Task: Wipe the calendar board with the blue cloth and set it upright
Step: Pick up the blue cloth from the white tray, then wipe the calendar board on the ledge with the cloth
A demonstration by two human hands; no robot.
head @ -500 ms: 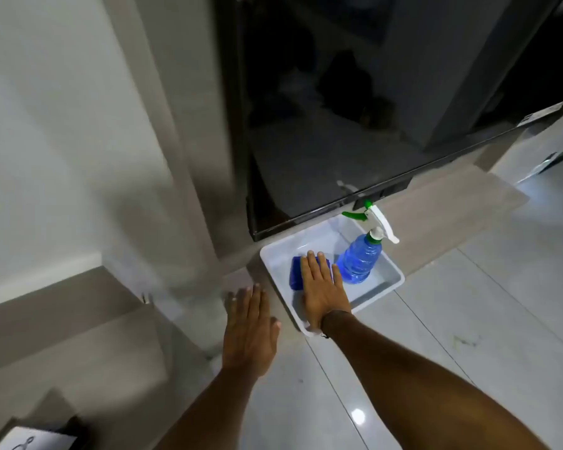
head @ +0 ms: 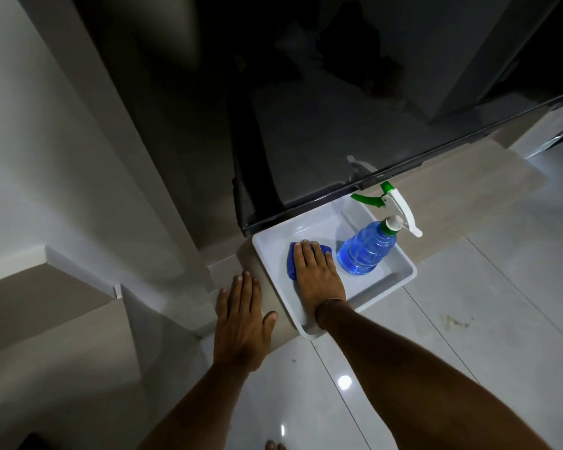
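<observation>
Toes [head: 275,445] of a bare foot peek in at the near edge, on the glossy pale floor tiles [head: 468,336]. From there we follow both bare forearms forward. Our left hand [head: 242,323] lies flat and open, fingers together and thumb out, palm down on the low beige wooden plinth [head: 283,323], gripping nothing. Just right of it, our right hand [head: 317,274] is spread flat on the folded blue cloth [head: 292,263] inside the shallow white plastic tray [head: 400,277]; the fingers lie straight along the cloth and we cannot tell whether they have closed on it. The cloth is deep blue, showing only along the hand's left side and past the fingertips, the rest hidden beneath the palm. To its right in the same tray stands a clear spray bottle of blue liquid [head: 368,250] with a white and green trigger head. Beyond the tray rises a large glossy black panel [head: 338,108], its far parts cut off by the frame; its reflections are too dim to read, and we cannot make out a calendar board anywhere. Compared with half a second ago, the scene is darker and both hands sit much as they did, the right one on the cloth then too.
</observation>
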